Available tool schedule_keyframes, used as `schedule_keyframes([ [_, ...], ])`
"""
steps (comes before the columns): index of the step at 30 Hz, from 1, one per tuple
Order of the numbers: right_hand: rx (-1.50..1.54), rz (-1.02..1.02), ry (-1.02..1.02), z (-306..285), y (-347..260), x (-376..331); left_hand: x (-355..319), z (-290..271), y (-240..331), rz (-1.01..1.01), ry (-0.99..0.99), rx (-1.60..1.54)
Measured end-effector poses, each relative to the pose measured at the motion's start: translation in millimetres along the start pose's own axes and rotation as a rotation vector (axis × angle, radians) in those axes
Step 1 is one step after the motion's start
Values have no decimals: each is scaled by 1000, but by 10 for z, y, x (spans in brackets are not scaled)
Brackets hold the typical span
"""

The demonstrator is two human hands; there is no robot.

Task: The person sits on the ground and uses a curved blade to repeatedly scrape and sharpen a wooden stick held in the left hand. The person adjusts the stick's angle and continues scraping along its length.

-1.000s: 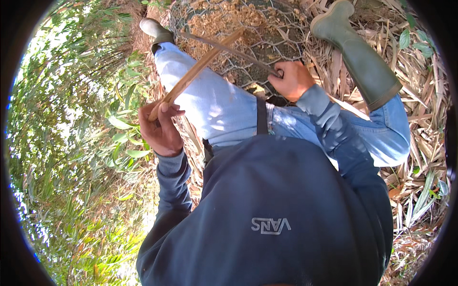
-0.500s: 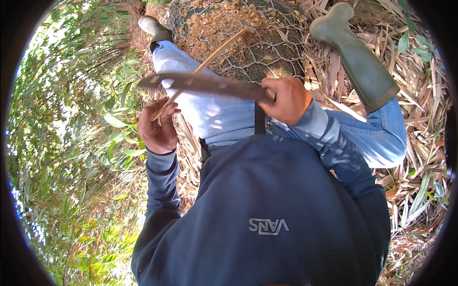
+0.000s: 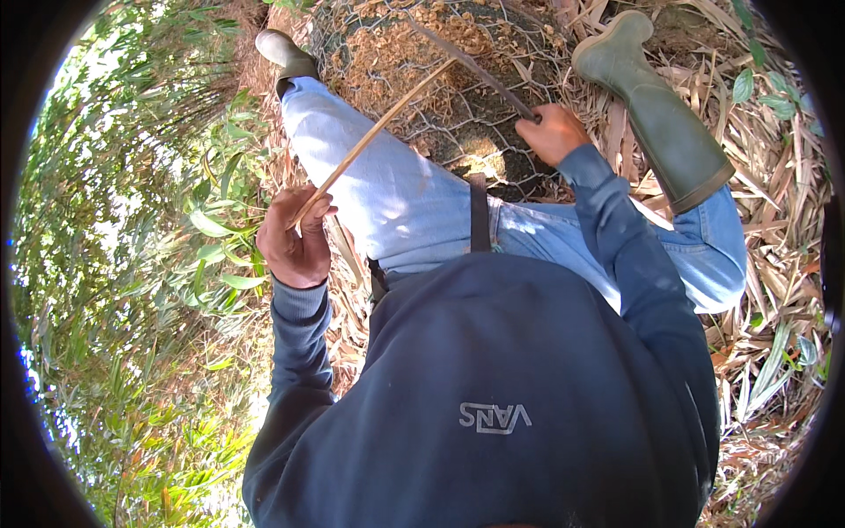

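Note:
Pinched in my left hand (image 3: 297, 236) is the near end of a thin, pale wooden stick (image 3: 374, 132), which slants up and to the right. Its far end lies over the wire-meshed mound. My right hand (image 3: 553, 135) is closed round the handle of a machete (image 3: 491, 81). The dark blade, seen nearly edge-on, points away and to the left. It passes close to the stick's far tip; whether they touch I cannot tell.
Between my boots is a mound covered in wire mesh (image 3: 440, 136), strewn with brown shavings (image 3: 387, 44). A green rubber boot (image 3: 656, 114) stands out at the right, another boot (image 3: 286, 53) at the far left. Dry leaves (image 3: 775, 229) cover the ground; green plants (image 3: 220, 229) grow at left.
The machete has swung away from me, from lying across the stick near my left hand to the stick's far tip. My left hand and the stick have hardly moved.

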State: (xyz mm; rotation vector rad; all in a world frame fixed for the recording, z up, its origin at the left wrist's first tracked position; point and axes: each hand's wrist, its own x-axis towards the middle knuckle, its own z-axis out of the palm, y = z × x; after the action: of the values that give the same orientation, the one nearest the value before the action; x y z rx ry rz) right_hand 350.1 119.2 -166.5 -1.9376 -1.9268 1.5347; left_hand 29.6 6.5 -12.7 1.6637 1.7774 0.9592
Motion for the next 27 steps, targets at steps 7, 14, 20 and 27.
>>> schedule_keyframes([
  [7,-57,-53,-4,21,12,-92,55,-44,13,17,-42,71],
  [14,95,-298,-198,-243,-587,-664,189,-97,136,201,-172,247],
  [20,105,-292,-79,-68,-303,-488,244,-73,193,300,-219,235],
  [27,10,-315,-165,-67,-257,-432,155,-60,205,270,-214,208],
])
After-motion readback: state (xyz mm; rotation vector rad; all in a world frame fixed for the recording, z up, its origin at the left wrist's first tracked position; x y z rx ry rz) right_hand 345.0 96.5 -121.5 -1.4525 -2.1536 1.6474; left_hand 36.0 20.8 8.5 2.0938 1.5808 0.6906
